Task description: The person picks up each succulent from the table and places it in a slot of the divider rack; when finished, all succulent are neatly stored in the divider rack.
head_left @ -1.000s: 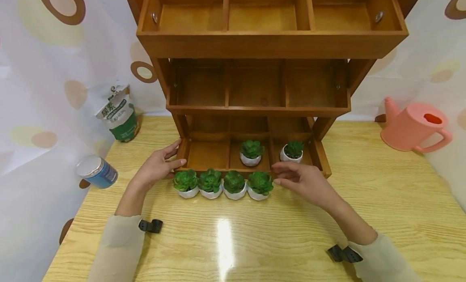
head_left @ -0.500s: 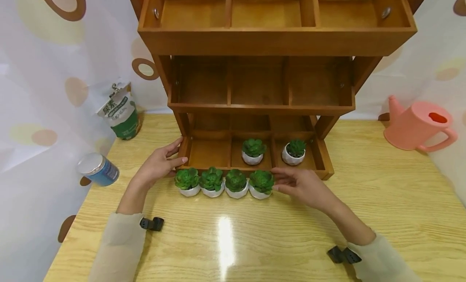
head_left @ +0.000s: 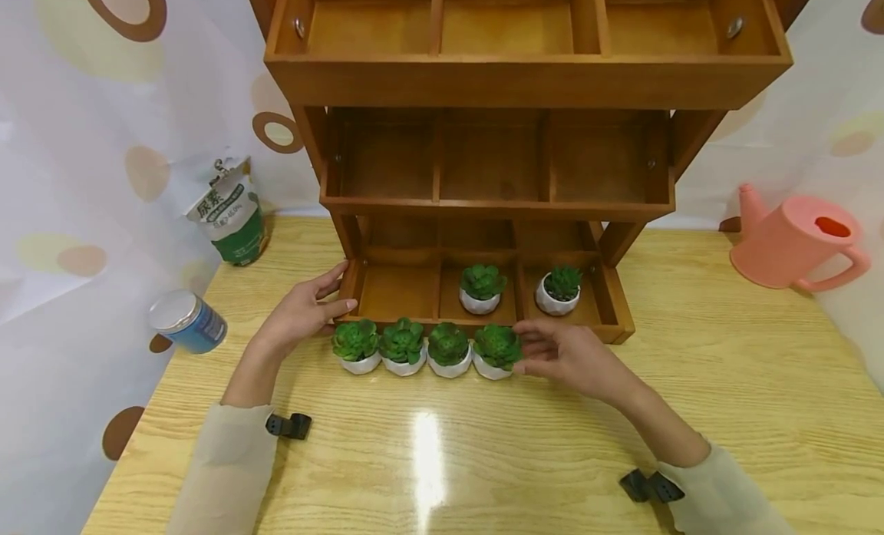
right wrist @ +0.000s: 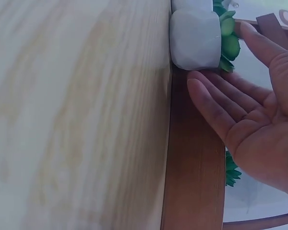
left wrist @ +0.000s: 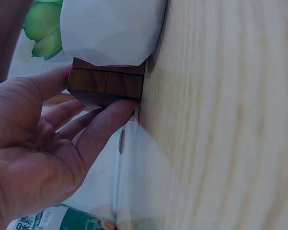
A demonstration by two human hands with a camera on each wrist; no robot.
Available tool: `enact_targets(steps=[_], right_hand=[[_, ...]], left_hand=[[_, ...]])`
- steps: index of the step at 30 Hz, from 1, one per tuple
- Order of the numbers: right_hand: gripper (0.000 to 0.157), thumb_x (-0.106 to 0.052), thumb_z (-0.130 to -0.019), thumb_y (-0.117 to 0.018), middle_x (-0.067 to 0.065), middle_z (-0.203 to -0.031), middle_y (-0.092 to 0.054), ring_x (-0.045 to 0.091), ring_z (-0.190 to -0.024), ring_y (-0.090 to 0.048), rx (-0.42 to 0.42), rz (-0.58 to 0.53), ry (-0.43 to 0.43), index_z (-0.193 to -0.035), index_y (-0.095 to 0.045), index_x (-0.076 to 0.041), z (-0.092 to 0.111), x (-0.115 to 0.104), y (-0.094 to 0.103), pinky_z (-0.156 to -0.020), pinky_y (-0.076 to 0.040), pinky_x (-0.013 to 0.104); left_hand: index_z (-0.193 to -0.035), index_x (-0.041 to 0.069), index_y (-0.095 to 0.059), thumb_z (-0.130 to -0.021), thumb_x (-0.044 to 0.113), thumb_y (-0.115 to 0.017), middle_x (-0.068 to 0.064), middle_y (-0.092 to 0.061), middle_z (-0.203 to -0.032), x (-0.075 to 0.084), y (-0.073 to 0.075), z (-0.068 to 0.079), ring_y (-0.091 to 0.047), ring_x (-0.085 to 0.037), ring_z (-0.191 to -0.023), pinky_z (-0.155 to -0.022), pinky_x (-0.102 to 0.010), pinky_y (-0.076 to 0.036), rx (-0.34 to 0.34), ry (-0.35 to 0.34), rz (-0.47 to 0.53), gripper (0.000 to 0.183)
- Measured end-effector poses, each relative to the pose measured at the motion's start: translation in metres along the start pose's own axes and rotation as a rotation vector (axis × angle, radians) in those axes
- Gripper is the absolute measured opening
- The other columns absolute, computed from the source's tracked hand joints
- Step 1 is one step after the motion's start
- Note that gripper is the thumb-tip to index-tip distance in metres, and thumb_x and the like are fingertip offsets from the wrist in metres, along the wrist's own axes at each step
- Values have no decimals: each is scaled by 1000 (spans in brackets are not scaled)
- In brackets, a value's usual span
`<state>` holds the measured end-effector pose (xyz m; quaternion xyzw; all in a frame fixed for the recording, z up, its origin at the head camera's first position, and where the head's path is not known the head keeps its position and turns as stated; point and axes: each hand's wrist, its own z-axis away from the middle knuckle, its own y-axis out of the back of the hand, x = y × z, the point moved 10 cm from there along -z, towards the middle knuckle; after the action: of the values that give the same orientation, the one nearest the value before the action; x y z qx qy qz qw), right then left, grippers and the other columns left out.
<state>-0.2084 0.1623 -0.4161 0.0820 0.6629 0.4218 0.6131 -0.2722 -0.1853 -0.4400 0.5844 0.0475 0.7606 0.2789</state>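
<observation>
A tiered wooden plant shelf (head_left: pixel 528 84) stands on the table. My left hand (head_left: pixel 300 312) holds the left end of its bottom tier (head_left: pixel 397 291), and the left wrist view shows thumb and fingers on either side of the dark wood corner (left wrist: pixel 105 82). Several potted succulents line up before that tier. My right hand (head_left: pixel 576 358) is spread beside the rightmost potted succulent (head_left: pixel 496 347). From the right wrist, its fingertips appear close by the white pot (right wrist: pixel 194 40); contact is hard to tell. One succulent (head_left: pixel 482 285) sits in the tier's middle compartment, a spikier one (head_left: pixel 559 289) in the right.
A pink watering can (head_left: pixel 794 243) stands at the right. To the left are a green and white pouch (head_left: pixel 235 220) with a clip and a blue can (head_left: pixel 189 322). Upper tiers overhang the bottom one. A patterned cloth (head_left: pixel 76 174) hangs behind.
My right hand has shifted slightly left, bringing its fingertips up to the rightmost succulent. The left hand stays on the shelf's end. The head view has shifted a little.
</observation>
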Motion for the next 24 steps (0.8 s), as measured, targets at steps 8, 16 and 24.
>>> enact_targets(steps=[8, 16, 24], right_hand=[[69, -36, -86, -81, 16, -125, -71, 29, -110, -72, -49, 63, -10, -142, -57, -4, -4, 0, -6, -91, -59, 40], [79, -40, -81, -85, 12, -127, -70, 24, -107, -71, -95, 123, 19, -145, -53, -7, -8, -4, -16, -90, -59, 41], [64, -35, -83, -85, 0, -118, -73, 19, -104, -72, -68, 165, 87, -137, -58, -15, -11, -9, -21, -87, -59, 39]], left_hand=[[-163, 32, -16, -103, 26, -61, -20, -21, -168, 0, -1, 0, -54, -39, -135, -93, -46, -59, -4, 3, 1, 76], [-163, 32, -16, -103, 26, -61, -20, -21, -168, 0, -1, 0, -55, -38, -134, -92, -45, -60, -1, 3, -3, 75], [-163, 31, -17, -103, 26, -61, -20, -22, -168, 1, 0, 1, -57, -38, -132, -88, -41, -61, 4, 1, -11, 75]])
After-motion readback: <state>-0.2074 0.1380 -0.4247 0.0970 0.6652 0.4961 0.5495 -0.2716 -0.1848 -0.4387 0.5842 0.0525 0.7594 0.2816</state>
